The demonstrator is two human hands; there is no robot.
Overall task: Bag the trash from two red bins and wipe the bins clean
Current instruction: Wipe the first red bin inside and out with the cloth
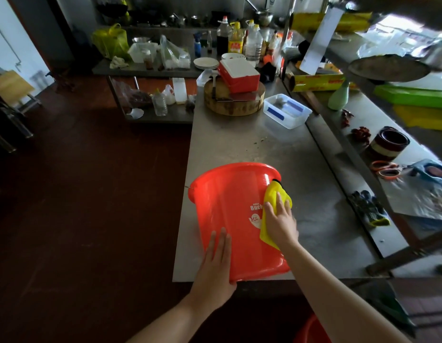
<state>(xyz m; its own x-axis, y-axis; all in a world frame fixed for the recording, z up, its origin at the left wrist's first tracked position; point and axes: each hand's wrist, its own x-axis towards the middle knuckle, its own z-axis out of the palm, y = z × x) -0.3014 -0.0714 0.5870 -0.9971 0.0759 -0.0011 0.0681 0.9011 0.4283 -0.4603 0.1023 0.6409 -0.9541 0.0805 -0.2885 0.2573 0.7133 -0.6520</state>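
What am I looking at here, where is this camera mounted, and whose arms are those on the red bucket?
No machine here: a person works bare-handed, and the single camera sits on their head, looking forward and down. The red bin lies on its side on the steel table, mouth facing away. The left hand rests flat near its base. The right hand presses a yellow cloth against the bin's side with straight fingers. Farther back sit a round chopping block, a red-and-white box and a clear plastic container.
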